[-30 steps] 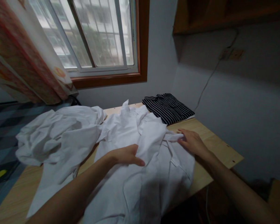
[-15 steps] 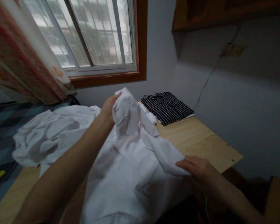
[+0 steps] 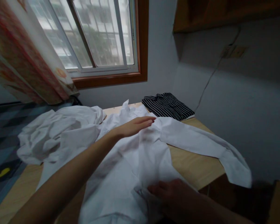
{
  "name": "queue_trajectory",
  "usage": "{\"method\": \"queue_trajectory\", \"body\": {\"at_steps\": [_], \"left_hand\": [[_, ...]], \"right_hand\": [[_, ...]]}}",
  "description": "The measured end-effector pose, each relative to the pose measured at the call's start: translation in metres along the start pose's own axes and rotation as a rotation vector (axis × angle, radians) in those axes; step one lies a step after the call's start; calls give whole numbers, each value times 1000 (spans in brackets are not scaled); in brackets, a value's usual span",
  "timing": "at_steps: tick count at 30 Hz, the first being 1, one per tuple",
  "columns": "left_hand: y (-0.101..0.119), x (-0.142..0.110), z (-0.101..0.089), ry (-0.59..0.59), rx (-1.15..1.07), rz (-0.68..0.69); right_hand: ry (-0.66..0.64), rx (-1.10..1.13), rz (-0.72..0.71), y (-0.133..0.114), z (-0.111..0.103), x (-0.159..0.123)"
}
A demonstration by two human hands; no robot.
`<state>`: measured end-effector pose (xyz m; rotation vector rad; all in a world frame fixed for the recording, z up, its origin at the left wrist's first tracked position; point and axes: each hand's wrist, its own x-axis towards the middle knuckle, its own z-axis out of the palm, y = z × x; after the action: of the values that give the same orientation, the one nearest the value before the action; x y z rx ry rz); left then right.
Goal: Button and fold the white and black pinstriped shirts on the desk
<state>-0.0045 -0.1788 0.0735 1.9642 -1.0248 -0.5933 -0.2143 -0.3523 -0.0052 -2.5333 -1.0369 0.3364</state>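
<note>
A long-sleeved white shirt [image 3: 126, 161] lies spread over the wooden table, its collar end toward the window. One sleeve [image 3: 196, 137] stretches out to the right, and its cuff hangs past the table edge. My left hand [image 3: 137, 124] is laid flat across the upper part of the shirt near that sleeve's shoulder, fingers straight. Lower down, my right hand [image 3: 168, 194] is dim and somewhat blurred; its fingers are closed on the shirt's front fabric, close to me.
A rumpled heap of white cloth [image 3: 58, 133] sits to the left. At the back lies a folded black-and-white striped garment [image 3: 166, 105]. The wooden table [image 3: 198, 168] ends at the right. A curtain [image 3: 25, 62] hangs by the window, and a cable [image 3: 208, 79] runs down the wall.
The raised shirt part has come down onto the table, and my left hand has let go and flattened. The sleeve now extends right. My right hand has moved left and toward me.
</note>
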Motion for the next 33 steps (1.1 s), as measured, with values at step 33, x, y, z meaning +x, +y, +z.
{"method": "queue_trajectory", "body": {"at_steps": [33], "left_hand": [[-91,-185,-52,344,1241,-567]], "right_hand": [[643,-415,573,213,-30,88]]}}
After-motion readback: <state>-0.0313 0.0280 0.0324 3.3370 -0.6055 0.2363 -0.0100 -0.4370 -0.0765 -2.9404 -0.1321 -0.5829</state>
